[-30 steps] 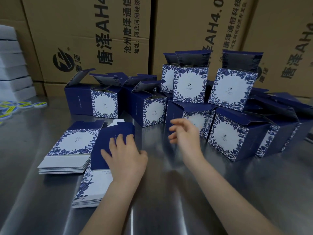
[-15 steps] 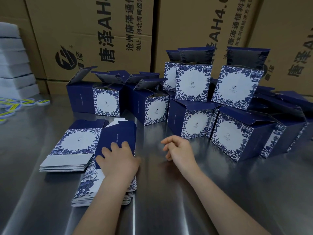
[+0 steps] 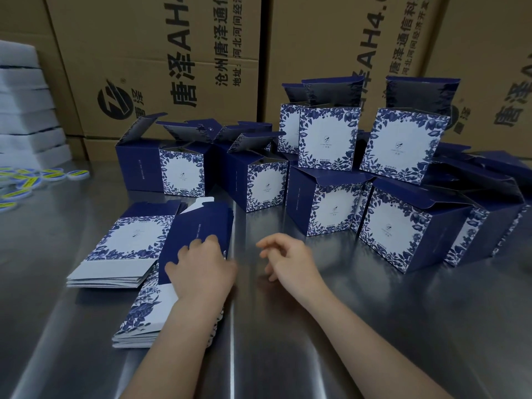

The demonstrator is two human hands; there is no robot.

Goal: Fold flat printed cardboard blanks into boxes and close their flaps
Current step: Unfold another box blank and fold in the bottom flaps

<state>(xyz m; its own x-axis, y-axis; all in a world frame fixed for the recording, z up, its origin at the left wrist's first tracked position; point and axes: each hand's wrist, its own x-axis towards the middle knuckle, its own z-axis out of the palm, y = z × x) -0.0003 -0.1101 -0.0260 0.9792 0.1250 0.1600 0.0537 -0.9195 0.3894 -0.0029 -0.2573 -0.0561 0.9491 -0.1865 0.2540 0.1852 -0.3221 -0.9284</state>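
Note:
Two stacks of flat blue-and-white floral blanks lie on the steel table: a far-left stack (image 3: 123,249) and a nearer stack (image 3: 149,309). My left hand (image 3: 201,272) rests on the dark blue top blank (image 3: 198,226) of the nearer stack, fingers curled over its right edge. My right hand (image 3: 290,260) hovers just right of it, fingers loosely spread, holding nothing. Several folded boxes (image 3: 403,223) with raised top flaps stand behind, some stacked two high (image 3: 328,136).
Large brown shipping cartons (image 3: 161,59) wall off the back. White foam sheets (image 3: 23,110) are piled at far left, with yellow-and-blue round labels (image 3: 31,180) scattered beside them. Bare steel tabletop (image 3: 316,341) stretches toward me.
My right hand has drawn back from the folded boxes toward the blank stack and lowered near the table. My left hand slid back along the top blank, fingers now at its right edge.

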